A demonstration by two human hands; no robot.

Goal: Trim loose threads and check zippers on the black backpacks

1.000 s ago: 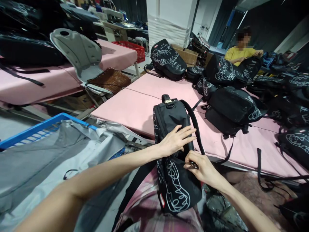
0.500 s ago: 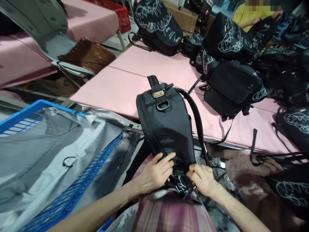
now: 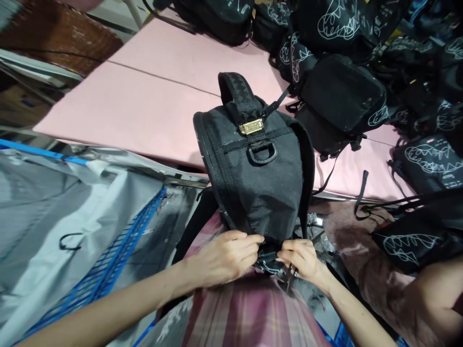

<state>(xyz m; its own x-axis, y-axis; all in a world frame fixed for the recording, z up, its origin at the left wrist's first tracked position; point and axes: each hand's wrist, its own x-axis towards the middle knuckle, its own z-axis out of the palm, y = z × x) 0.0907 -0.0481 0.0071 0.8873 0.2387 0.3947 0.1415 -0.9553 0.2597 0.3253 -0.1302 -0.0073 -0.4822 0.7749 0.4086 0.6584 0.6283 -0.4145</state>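
Observation:
A black backpack [image 3: 258, 173] stands upright on my lap, back panel toward me, with a gold label and a D-ring near its top handle. My left hand [image 3: 226, 255] is closed on the bag's lower edge, fingers curled over the fabric. Beside it, my right hand [image 3: 302, 260] pinches the bottom of the bag where a strap and buckle hang; what exactly lies under its fingers is hidden. A shoulder strap [image 3: 307, 159] runs down the bag's right side.
A pink padded table [image 3: 144, 106] lies ahead, with several black printed backpacks [image 3: 340, 91] piled at its far right. A blue crate lined with grey plastic [image 3: 72, 226] stands at my left. Another black bag [image 3: 415, 236] rests at the right.
The view has tilted further down and the bag has come closer. Both hands slid down from the bag's middle to its bottom edge and now grip there.

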